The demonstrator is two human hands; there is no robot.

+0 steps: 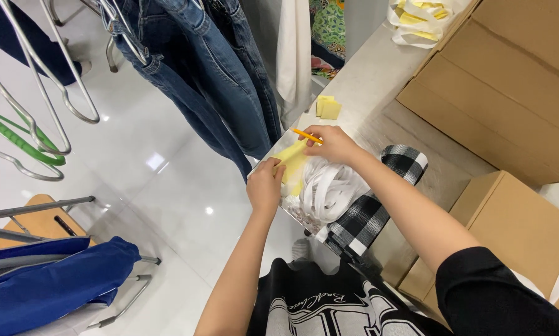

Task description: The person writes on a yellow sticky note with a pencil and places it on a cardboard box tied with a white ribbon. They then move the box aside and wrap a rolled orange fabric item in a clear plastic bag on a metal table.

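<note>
My left hand (265, 185) presses on a yellow paper tag (292, 163) that lies on a bundle of white straps (329, 186) at the edge of the grey table (366, 81). In my right hand (334, 144) is an orange pen (307, 136), its tip over the yellow tag. A black-and-white checked cloth (370, 211) lies under and beside the white bundle.
A small stack of yellow notes (328, 107) lies further along the table. Large cardboard boxes (510, 81) fill the right side. Jeans (217, 74) hang to the left over a white floor, near metal hangers (55, 106), and a blue garment (49, 280) is draped over a chair.
</note>
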